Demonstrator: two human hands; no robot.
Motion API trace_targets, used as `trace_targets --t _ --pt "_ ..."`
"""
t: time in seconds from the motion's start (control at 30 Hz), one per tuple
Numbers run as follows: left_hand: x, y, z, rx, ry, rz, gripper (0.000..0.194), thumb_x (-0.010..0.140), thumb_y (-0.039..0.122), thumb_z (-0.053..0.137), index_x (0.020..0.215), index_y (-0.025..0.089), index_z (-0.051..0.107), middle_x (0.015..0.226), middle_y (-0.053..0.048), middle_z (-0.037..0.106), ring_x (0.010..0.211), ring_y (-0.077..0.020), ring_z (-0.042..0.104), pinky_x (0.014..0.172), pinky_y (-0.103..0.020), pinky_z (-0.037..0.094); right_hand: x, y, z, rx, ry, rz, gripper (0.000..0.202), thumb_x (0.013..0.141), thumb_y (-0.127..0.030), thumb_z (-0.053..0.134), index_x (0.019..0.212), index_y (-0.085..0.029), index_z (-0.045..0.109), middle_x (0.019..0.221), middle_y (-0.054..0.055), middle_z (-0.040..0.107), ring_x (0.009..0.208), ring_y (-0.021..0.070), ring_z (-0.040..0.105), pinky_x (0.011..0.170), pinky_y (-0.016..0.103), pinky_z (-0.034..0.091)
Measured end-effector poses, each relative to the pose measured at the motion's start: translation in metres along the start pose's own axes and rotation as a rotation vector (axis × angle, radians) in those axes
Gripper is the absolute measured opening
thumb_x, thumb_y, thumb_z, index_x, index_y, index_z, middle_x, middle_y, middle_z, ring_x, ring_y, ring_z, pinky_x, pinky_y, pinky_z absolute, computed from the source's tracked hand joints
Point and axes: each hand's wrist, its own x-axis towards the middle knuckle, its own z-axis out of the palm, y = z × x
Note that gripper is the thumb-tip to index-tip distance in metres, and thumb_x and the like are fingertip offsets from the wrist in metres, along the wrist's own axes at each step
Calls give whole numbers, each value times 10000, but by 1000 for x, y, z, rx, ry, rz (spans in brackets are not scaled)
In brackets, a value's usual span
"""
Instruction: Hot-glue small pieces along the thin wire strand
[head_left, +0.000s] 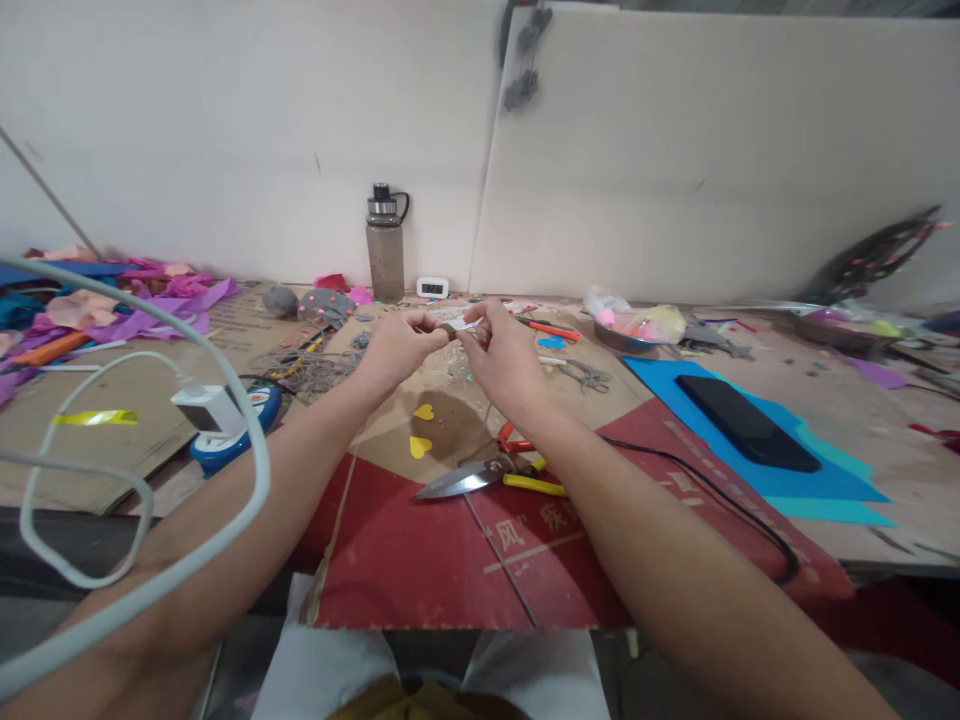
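Over the middle of the cardboard, my left hand [405, 346] and my right hand [501, 358] meet with fingertips nearly touching. My left hand pinches a small dark grey-brown piece [448, 331], its kind too small to make out. Between the fingers of my right hand is a small white piece [469, 323]; whether the two pieces are joined I cannot tell. Below the hands lie two yellow paper hearts [424, 411]. Scissors with a broad silver blade [459, 480] rest near my right forearm, beside red and yellow handles [534, 485] partly hidden by it.
A red and tan cardboard sheet [405, 560] covers the table. Behind stand a water bottle [385, 250] and a small clock [433, 288]. To the right are a phone [746, 420] on blue sheets and a bowl [626, 338]. A white cable [259, 440] loops across the left foreground.
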Motion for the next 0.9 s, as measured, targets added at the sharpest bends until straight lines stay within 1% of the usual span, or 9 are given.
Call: trace_targets --t 0.07,0.17,0.3,0.43,0.53,0.67,0.83,0.9 --pt "0 0 2 -75 31 -51 107 657 221 621 580 153 588 528 44 475 485 -70 376 475 -213 293 -1 -3 0 79 2 40 15 792 -205 535 806 -202 540 641 -28 508 600 126 451 600 267 347" --pt "-1 -1 5 -179 51 -82 144 672 252 624 582 156 565 525 51 450 475 -62 351 464 -206 291 0 -6 3 190 4 120 68 767 -219 555 709 -197 527 591 -42 483 549 106 418 554 255 330" --pt "-2 -3 9 -299 92 -121 138 673 283 635 630 163 581 545 52 444 477 -61 340 446 -200 277 1 -8 8 348 12 234 89 741 -253 574 689 -190 540 593 -45 501 539 96 414 538 246 337" --pt "-4 -1 13 -415 123 -162 117 662 266 640 657 168 575 537 62 407 455 -54 293 424 -197 246 2 -7 14 511 26 321 119 712 -291 594 679 -183 557 608 -42 512 559 94 431 542 239 346" --pt "-5 1 14 -450 124 -178 122 667 258 646 653 167 564 516 68 372 443 -50 265 415 -196 228 2 -4 19 618 30 368 162 685 -333 623 659 -189 554 581 -50 486 545 90 424 518 233 335" --pt "-6 1 16 -450 130 -161 122 673 269 644 675 172 570 523 67 393 446 -53 296 423 -197 258 3 -2 22 726 24 459 213 652 -378 655 645 -199 540 524 -72 433 485 78 376 465 225 296" --pt "-6 0 17 -461 103 -145 124 677 276 639 693 173 572 533 71 404 435 -47 295 419 -199 245 1 -10 15 865 0 624 230 624 -352 678 656 -207 503 489 -99 372 412 57 266 402 226 212" --pt "-7 1 16 -479 78 -146 126 676 277 641 695 174 572 536 71 399 437 -47 290 416 -198 238 1 -14 12 893 -10 659 218 625 -326 676 681 -210 499 494 -106 355 403 50 232 390 221 182"
